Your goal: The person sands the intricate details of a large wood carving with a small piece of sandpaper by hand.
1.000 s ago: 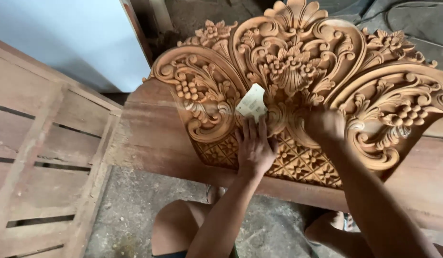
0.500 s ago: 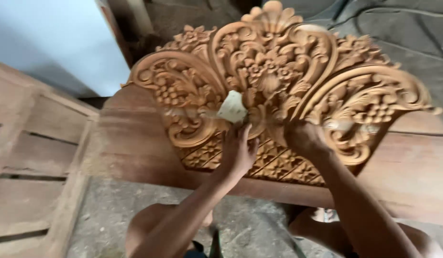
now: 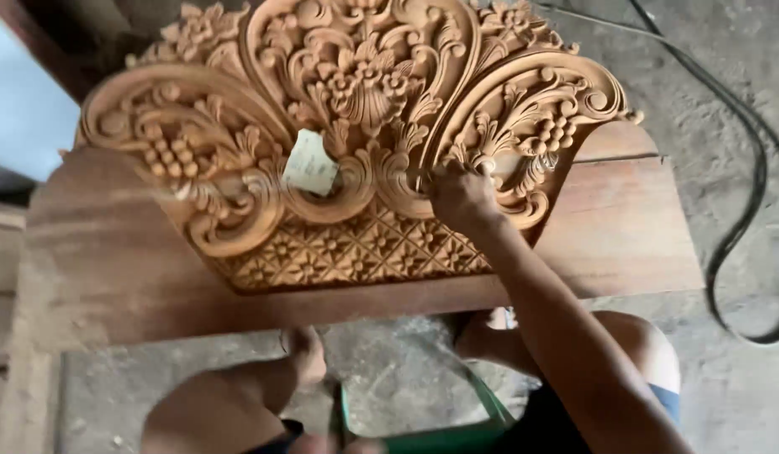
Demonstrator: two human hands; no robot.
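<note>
Head view: our right hand (image 3: pixel 459 195) presses, fingers curled, on the carved wooden panel (image 3: pixel 356 143). Grip contents: we cannot tell. Left hand out of view; pale sandpaper scrap (image 3: pixel 310 163) rests on the carving.

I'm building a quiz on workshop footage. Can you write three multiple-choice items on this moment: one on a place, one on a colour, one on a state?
1. Where does the right hand rest?
A. on the carved wooden panel
B. on the floor
C. on the cable

2. What colour is the cable on the floor?
A. white
B. black
C. red

3. How does the pale folded sheet lie?
A. gripped in a fist
B. fallen to the floor
C. loose on the carving, no hand on it

Answers:
1 A, the hand presses on the scrollwork right of centre.
2 B, it runs dark across the grey concrete.
3 C, it sits alone on the carving; the left hand is out of view.
</note>
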